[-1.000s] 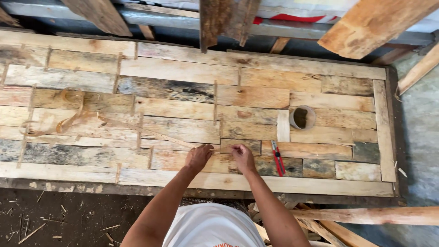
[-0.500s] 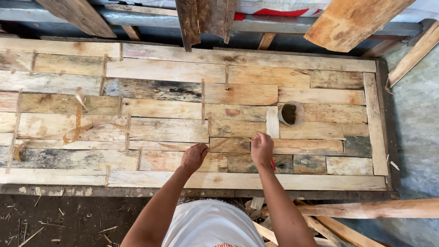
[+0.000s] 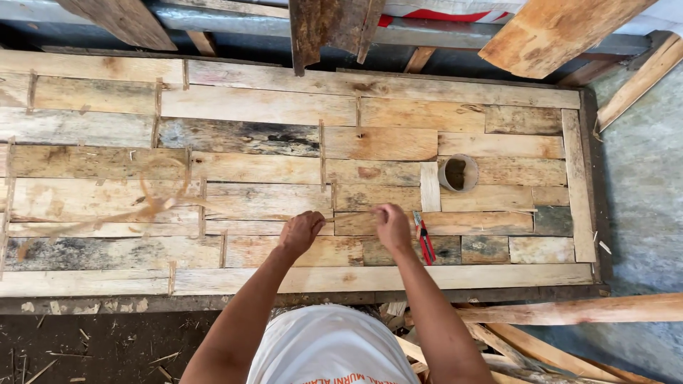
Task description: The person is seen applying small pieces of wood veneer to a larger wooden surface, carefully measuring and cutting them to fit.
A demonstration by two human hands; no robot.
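Note:
A large panel of patchwork wooden planks (image 3: 256,107) lies flat in front of me. My left hand (image 3: 302,232) is curled into a fist and rests on a plank near the panel's near edge, with nothing visible in it. A little to the right, my right hand (image 3: 393,225) presses its bent fingers down on the same row of planks. Whether something small is pinched in those fingers is hidden. Red-handled pliers (image 3: 425,240) lie on the wood just right of my right hand. A small round can (image 3: 459,173) stands further back and right.
Loose boards (image 3: 562,32) and a dark slab (image 3: 327,28) lean over the panel's far edge. A long pole (image 3: 569,310) and wood offcuts lie at the near right. Dirt ground with chips (image 3: 92,348) is at the near left, and grey floor (image 3: 640,185) to the right.
My right hand reached right over the pliers half a second ago and has come back left beside my left hand. The pliers are uncovered again. The view has shifted slightly.

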